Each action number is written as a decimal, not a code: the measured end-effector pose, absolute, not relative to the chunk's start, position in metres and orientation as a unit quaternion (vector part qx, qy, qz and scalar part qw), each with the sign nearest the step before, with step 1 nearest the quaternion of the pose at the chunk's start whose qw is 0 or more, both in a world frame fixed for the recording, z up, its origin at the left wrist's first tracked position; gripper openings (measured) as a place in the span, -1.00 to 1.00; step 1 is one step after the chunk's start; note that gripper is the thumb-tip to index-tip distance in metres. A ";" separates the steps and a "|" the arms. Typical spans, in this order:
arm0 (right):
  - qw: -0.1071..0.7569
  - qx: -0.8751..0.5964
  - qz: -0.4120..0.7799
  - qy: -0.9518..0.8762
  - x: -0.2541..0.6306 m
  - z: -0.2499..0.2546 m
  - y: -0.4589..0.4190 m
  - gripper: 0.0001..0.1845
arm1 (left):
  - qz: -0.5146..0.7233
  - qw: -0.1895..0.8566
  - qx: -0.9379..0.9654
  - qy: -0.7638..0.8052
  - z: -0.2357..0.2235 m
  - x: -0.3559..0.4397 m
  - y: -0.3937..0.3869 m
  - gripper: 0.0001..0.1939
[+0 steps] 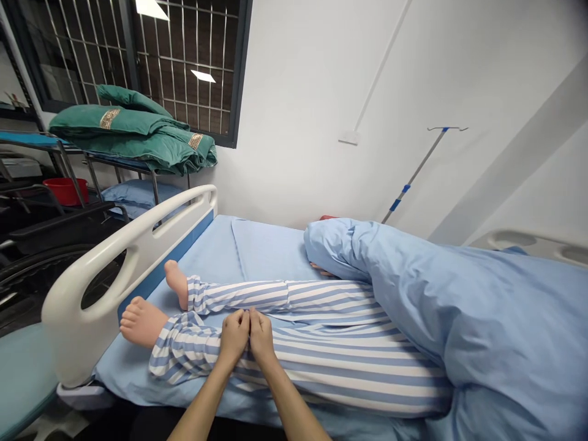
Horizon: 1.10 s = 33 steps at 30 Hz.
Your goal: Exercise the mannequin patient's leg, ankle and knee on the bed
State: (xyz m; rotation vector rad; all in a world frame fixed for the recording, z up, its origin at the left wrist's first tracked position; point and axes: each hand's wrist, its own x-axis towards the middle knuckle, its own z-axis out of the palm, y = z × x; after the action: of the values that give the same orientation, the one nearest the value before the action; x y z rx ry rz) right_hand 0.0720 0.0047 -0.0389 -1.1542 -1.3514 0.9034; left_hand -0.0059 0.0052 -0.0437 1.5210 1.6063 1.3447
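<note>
My left hand (234,334) and my right hand (261,334) are side by side, touching, with the fingers of both curled shut. They are over the lower legs of blue-and-white striped trousers (349,361). Whether fabric or anything else is inside the fingers is hidden. The trousers are on a figure lying on the bed, and its bare feet (143,321) look like those of a manikin. A light blue quilt (487,312) covers the upper body, folded back off the legs. Fingertips (321,269) of the figure show under the quilt's edge.
A white footboard (98,263) closes the left end of the bed, whose light blue sheet (271,245) shows beyond the legs. Behind it are a wheelchair (50,245) and green bedding packs (133,128). An IV pole (420,168) rises by the wall.
</note>
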 end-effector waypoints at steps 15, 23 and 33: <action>0.466 -0.485 0.284 -0.683 0.088 -0.017 0.002 -0.55 | 0.383 0.193 0.637 0.641 -0.042 -0.012 -0.001 -0.70; 0.505 -0.517 0.271 -0.636 0.103 -0.031 -0.002 -0.52 | 0.323 0.128 0.651 0.675 -0.038 -0.006 -0.007 -0.73; 0.506 -0.536 0.296 -0.607 0.105 -0.037 0.002 -0.53 | 0.351 0.135 0.636 0.674 -0.031 0.005 -0.006 -0.72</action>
State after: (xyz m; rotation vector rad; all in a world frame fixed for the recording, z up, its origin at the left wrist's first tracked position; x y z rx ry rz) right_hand 0.1054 0.0016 -0.0373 -1.2916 -1.4650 0.7144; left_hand 0.0048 -0.0057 -0.0312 1.8419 1.9539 1.0172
